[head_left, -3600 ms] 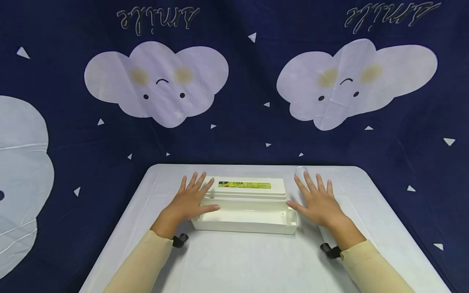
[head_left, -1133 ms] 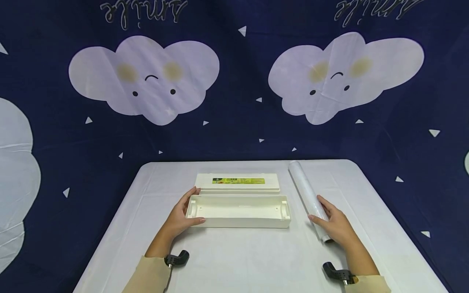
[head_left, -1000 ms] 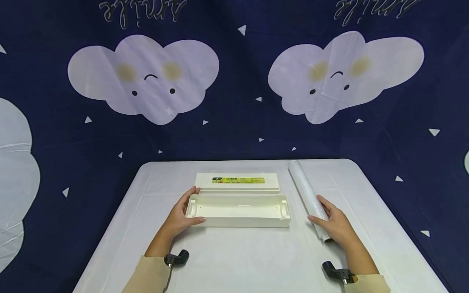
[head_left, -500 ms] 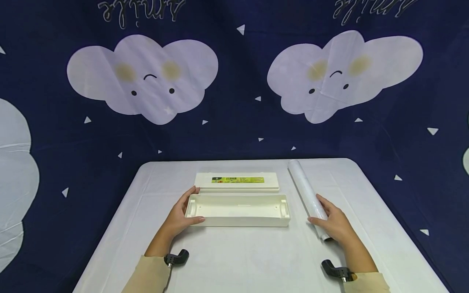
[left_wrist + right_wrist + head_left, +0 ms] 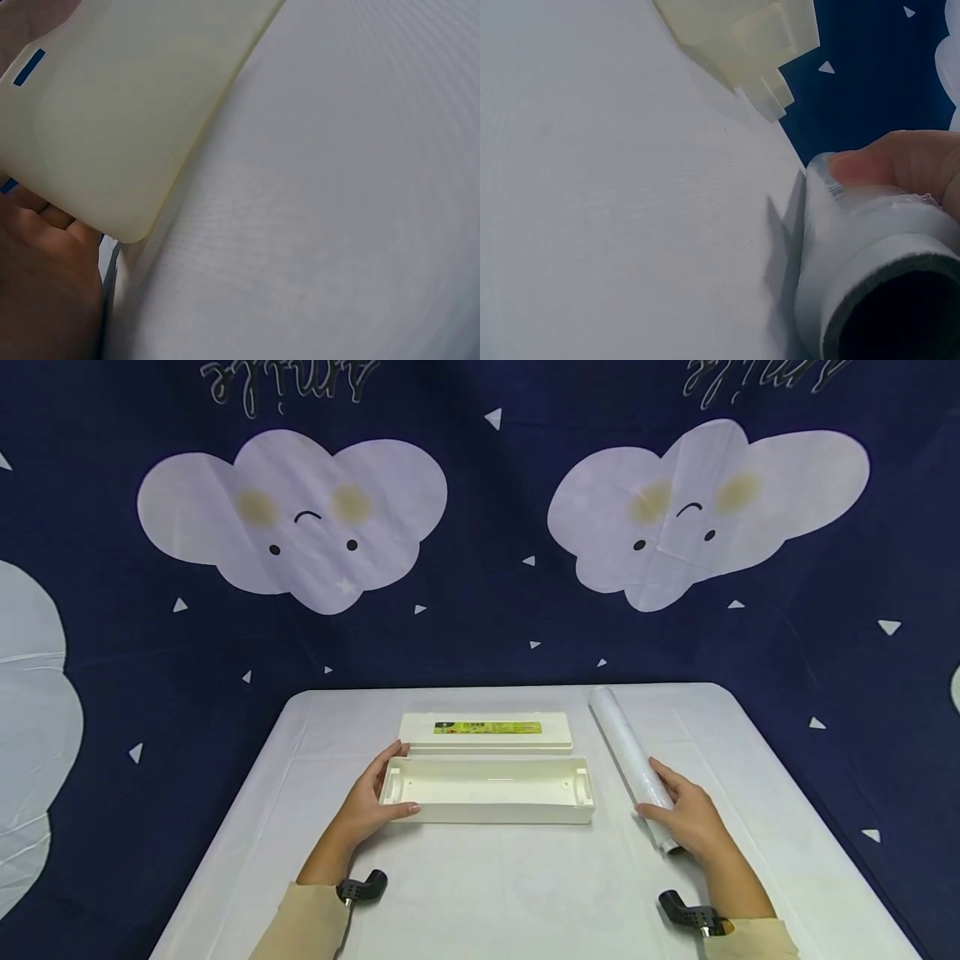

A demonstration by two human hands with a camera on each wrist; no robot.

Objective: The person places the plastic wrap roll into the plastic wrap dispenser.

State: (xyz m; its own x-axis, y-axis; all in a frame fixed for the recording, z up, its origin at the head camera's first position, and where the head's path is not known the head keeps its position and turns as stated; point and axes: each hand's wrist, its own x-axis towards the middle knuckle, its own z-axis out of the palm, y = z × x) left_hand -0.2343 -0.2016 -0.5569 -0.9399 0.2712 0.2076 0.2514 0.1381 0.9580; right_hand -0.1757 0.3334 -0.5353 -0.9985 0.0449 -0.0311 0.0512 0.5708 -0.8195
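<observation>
An open, cream-white long box (image 5: 487, 814) lies in the middle of the table in the head view, its inside bare. My left hand (image 5: 358, 814) holds its left end, thumb over the front wall and fingers behind. In the left wrist view the box wall (image 5: 135, 127) fills the upper left above my palm (image 5: 45, 285). To the right, a roll of cling film (image 5: 622, 739) lies slanted on the table. My right hand (image 5: 693, 818) grips its near end. The right wrist view shows the roll's hollow core (image 5: 847, 292) and my thumb (image 5: 877, 165) on the film.
Behind the box lies a matching lid (image 5: 420, 732) with a green-yellow label (image 5: 487, 727). A white cloth covers the table (image 5: 510, 893). A dark blue curtain (image 5: 495, 527) with clouds hangs behind the far edge.
Earlier both hands were spread above the box and roll. Since then they have come down, the left onto the box's left end and the right onto the roll. The last second shows almost no movement.
</observation>
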